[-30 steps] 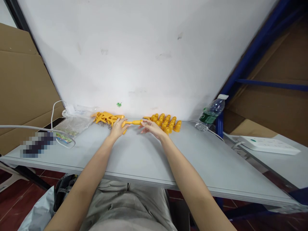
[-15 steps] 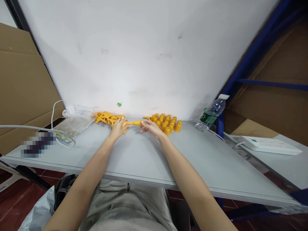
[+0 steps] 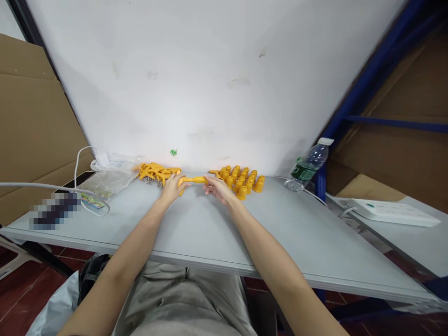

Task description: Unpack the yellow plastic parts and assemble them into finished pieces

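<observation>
A yellow plastic piece with a ribbed rod lies level between my hands, just above the grey table. My left hand is closed around its left end, and a yellow bit pokes out below those fingers. My right hand pinches the rod's right end, which the fingers hide. Left of my left hand is a pile of yellow plastic parts with small metal chains. Several yellow cup-shaped pieces stand in rows right behind my right hand.
A tilted water bottle leans at the right near a blue frame. A white power strip lies beyond it. Clear plastic bags, a white cable and a blurred dark object are at the left. A white panel stands behind the table.
My right hand has shifted slightly left along the rod and its fingers have curled more, covering more of the right end. My left hand has stayed put.
</observation>
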A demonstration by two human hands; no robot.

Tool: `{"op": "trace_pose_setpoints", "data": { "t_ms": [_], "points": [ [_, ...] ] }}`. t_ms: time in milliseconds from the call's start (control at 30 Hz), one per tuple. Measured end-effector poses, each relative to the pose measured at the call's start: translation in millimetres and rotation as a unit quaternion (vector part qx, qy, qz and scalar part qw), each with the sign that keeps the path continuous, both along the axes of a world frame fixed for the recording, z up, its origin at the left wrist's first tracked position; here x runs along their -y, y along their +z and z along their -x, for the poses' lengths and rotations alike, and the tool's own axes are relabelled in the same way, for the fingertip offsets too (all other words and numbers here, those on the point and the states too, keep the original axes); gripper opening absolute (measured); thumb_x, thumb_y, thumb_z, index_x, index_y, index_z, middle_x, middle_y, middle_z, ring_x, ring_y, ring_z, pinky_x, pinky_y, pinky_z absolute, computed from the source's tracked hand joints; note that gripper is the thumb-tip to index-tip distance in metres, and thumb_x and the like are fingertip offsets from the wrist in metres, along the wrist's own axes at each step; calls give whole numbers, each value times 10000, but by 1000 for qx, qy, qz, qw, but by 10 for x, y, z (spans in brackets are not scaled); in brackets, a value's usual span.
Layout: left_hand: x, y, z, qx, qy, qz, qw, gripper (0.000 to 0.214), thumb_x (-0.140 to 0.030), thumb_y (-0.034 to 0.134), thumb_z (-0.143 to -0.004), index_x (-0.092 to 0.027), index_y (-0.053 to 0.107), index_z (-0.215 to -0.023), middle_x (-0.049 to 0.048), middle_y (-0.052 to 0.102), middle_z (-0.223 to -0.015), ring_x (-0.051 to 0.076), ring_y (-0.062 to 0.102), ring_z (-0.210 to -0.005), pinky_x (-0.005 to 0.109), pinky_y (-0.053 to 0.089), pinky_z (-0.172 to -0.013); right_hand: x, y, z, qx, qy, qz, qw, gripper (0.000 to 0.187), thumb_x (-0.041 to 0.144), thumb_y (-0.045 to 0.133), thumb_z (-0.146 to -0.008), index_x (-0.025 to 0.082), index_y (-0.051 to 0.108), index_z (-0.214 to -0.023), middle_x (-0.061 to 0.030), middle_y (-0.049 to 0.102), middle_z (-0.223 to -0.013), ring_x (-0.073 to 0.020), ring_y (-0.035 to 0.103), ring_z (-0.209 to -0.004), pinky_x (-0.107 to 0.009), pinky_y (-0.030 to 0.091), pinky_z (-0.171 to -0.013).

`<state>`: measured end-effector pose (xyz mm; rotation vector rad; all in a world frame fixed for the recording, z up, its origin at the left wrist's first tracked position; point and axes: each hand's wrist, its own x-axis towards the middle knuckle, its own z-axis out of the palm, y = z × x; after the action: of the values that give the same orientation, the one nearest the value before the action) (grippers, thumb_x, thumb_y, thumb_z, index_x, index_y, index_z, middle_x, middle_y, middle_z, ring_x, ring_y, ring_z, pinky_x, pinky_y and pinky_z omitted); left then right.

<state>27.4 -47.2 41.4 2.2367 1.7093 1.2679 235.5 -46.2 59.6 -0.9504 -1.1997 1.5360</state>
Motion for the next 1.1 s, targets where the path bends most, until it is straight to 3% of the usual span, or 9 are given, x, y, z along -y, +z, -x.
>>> {"op": "trace_pose_setpoints", "data": {
  "t_ms": [300, 533, 667, 800, 900, 1000, 1100],
  "points": [
    [-29, -62, 4, -6, -3, -5, 1000, 297, -301, 746, -800, -229, 683, -1081, 63, 646, -1027, 213, 638, -964, 331, 506, -885, 13, 0, 83, -31, -35, 63, 997, 243, 397, 688, -863, 221, 534, -793, 20, 618, -535, -86, 500, -409, -179, 443, -421],
    [-64, -120, 17, -17, -16, -5, 1000, 325, -351, 693, -840, -224, 641, -1134, 79, 613, -1088, 222, 645, -983, 363, 518, -911, 34, 1, 146, -86, -17, 113, 990, 183, 341, 597, -920, 216, 527, -806, -15, 696, -650, -93, 558, -433, -191, 477, -462],
    [-39, -139, 20, -35, -27, 16, 999, 537, -422, 631, -872, -211, 511, -1351, 142, 553, -1288, 270, 607, -1139, 421, 485, -983, 10, -37, 197, -84, -36, 85, 992, 103, 298, 583, -911, 208, 563, -865, -31, 727, -731, -116, 641, -539, -219, 523, -568],
    [-10, -158, -11, -67, -20, 17, 997, 683, -415, 587, -890, -216, 337, -1494, 190, 345, -1546, 333, 372, -1418, 504, 379, -1094, -122, -88, 206, -8, -145, -42, 989, 163, 337, 647, -848, 217, 544, -886, -40, 734, -817, -175, 702, -700, -299, 542, -720],
    [7, -183, -62, -99, -21, 35, 994, 577, -373, 529, -921, -228, 389, -1462, 164, 329, -1572, 311, 337, -1441, 511, 323, -1135, -246, -104, 152, 189, -243, -172, 936, 239, 331, 645, -836, 197, 554, -1011, -80, 730, -971, -228, 704, -856, -358, 514, -822],
    [19, -219, -115, -141, -38, 61, 987, 433, -312, 531, -916, -226, 524, -1340, 135, 409, -1526, 289, 386, -1406, 508, 283, -1162, -332, -137, 64, 450, -261, -254, 815, 285, 297, 564, -894, 157, 558, -1142, -139, 716, -1080, -277, 664, -1019, -402, 448, -919],
    [22, -250, -144, -185, -78, 93, 975, 317, -250, 523, -910, -204, 616, -1210, 127, 557, -1376, 273, 454, -1344, 511, 292, -1156, -378, -231, -17, 637, -229, -270, 685, 289, 240, 467, -940, 129, 566, -1188, -175, 708, -1111, -298, 637, -1078, -442, 360, -1004]
  ]
}}
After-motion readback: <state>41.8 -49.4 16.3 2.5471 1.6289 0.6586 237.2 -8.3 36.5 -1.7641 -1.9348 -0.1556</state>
